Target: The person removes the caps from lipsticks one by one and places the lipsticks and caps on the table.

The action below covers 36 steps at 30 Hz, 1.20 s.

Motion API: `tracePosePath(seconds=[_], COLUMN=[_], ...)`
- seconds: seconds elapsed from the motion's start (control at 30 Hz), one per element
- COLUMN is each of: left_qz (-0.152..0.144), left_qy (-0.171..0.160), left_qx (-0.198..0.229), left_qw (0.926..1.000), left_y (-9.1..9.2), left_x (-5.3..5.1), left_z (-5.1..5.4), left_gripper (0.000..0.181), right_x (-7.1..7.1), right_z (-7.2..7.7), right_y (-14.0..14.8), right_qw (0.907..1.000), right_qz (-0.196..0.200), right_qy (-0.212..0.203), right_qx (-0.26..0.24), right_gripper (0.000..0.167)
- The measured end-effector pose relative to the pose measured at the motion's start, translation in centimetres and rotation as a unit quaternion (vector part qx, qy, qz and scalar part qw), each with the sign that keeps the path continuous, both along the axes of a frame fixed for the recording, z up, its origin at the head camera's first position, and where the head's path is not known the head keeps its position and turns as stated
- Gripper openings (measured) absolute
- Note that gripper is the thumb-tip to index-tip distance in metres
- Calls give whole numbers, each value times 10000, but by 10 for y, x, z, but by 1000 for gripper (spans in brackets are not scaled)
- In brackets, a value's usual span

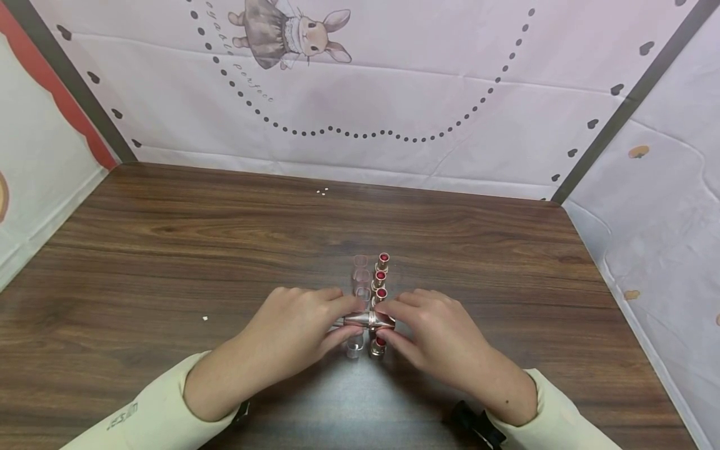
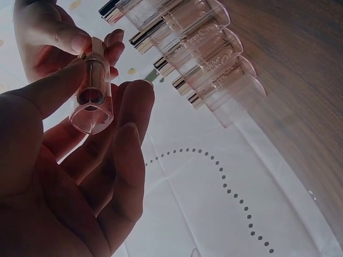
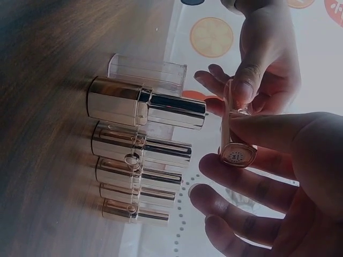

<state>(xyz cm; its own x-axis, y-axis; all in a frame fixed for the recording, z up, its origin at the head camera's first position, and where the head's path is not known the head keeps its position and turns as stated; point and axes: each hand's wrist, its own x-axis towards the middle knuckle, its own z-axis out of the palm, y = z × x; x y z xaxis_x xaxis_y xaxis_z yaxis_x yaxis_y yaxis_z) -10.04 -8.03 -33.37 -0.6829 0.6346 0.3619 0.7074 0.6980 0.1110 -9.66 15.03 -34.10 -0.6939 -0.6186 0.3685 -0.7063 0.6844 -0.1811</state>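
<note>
Over the table, both hands hold one lipstick point(image 1: 369, 320) lying level between them. My left hand point(image 1: 298, 322) pinches its clear cap point(image 2: 92, 119) between thumb and fingers. At the other end, my right hand point(image 1: 441, 328) pinches the gold base point(image 3: 238, 155), whose round bottom label shows in the right wrist view. The cap sits around the lipstick's inner tube. Several uncapped gold lipsticks point(image 1: 380, 277) with red tips stand upright in a row beneath and beyond the hands. Just left of them is a row of clear pinkish caps point(image 1: 362, 275). The hands partly hide both rows.
The dark wood table point(image 1: 236, 225) is walled by printed cloth point(image 1: 394, 81) at the back and both sides. Small white bits point(image 1: 322, 192) lie near the back edge, and another white bit point(image 1: 205, 318) lies left of the left hand.
</note>
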Motion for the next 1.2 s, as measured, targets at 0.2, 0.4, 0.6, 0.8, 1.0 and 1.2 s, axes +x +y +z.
tracePosePath(seconds=[0.2,0.4,0.6,0.8,1.0,1.2], left_qz=[23,21,21,27,59,81], left_qy=[-26,-33,-47,-28,-21,-16], left_qx=[-10,-2,-12,26,-21,-54], left_qw=[10000,10000,10000,10000,10000,10000], left_y=[0,0,0,0,0,0], left_x=[0,0,0,0,1,0], left_z=[0,0,0,-1,-1,-1], left_gripper=[27,28,27,25,26,26], right_x=[1,1,2,2,2,3], right_z=[0,1,1,1,1,1], right_y=[0,0,0,-1,-1,-1], right_qw=[10000,9999,9997,9997,9996,9994], right_qz=[-21,-89,-156,-179,-204,-225], right_qy=[-47,-92,-149,-154,-198,-230], right_qx=[43,48,87,85,90,122], right_gripper=[23,21,21,20,20,21])
